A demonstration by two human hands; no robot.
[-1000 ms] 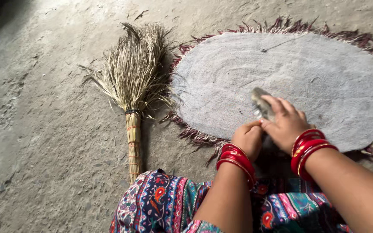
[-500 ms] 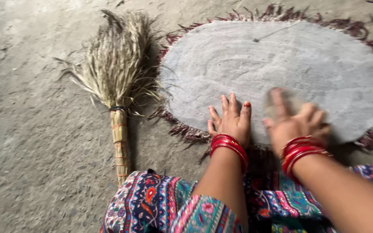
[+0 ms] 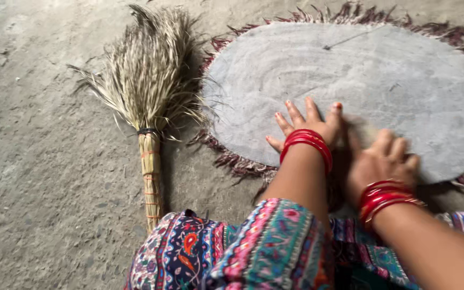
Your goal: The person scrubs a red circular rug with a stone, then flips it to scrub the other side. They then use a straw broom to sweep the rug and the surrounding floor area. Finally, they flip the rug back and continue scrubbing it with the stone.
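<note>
My left hand [image 3: 307,126] lies flat on the near edge of a grey oval mat [image 3: 350,70] with a dark red fringe, fingers spread and nothing in it. My right hand [image 3: 383,161] rests palm down on the mat just to its right, fingers stretched forward and slightly blurred. I see nothing gripped in it. Both wrists carry stacks of red bangles. The small grey object from a second ago is not visible.
A straw broom [image 3: 149,102] lies on the bare concrete floor [image 3: 44,161] left of the mat, its handle pointing towards me. My patterned multicoloured clothing [image 3: 232,252] fills the bottom of the view.
A second ago my right hand held a small grey object above the mat and the left was curled beside it. Both hands now lie flat on the mat, fingers out.
</note>
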